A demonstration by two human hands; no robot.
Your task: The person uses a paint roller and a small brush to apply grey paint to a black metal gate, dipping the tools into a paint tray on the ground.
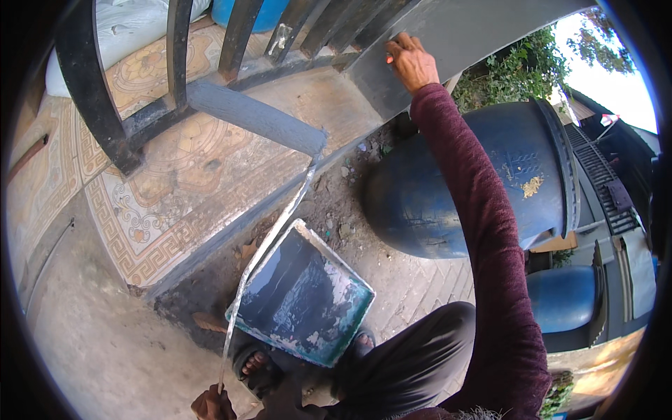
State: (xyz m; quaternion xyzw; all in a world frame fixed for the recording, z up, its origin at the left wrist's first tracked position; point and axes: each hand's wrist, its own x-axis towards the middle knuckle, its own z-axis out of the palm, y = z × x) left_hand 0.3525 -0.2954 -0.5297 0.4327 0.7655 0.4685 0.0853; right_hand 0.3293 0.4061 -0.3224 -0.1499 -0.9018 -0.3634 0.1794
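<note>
My left hand, at the bottom edge, is closed around the handle end of a long, paint-smeared paint roller. Its grey-coated roller head rests on the tiled ledge, beside the foot of the dark railing. Up at the grey wall, my right hand has its fingers curled in against the painted surface. Whatever those fingers may hold is hidden. Below the roller's rod, a rectangular paint tray with dark grey paint and crusted rims sits on the ground by my feet.
Dark railing bars rise from the patterned tile ledge at upper left. A large dark blue barrel stands under my right arm, with another blue barrel farther right. Leafy plants grow behind the wall.
</note>
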